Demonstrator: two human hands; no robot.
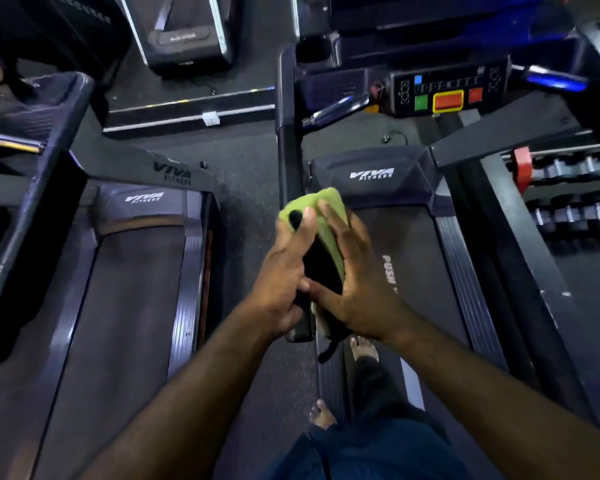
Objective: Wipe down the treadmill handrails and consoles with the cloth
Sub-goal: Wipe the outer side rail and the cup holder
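Left hand (284,271) is gripping the black handrail (323,268), right hand (357,282) is clasping the crumpled lime-green cloth (329,209) around it, hands touching; motor cover (371,157) is reading VIVA FITNESS.

Single wide-angle view from the head, tipped steeply down over the treadmill (423,289); console (447,95) ahead at top, floor (250,174) well below, handrail (300,330) close up at centre.

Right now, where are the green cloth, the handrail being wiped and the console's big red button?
green cloth (333,196): head view, on its upper fold.
handrail (300,330): head view, on its near end cap.
red button (448,101): head view, on its centre, inside the yellow frame.
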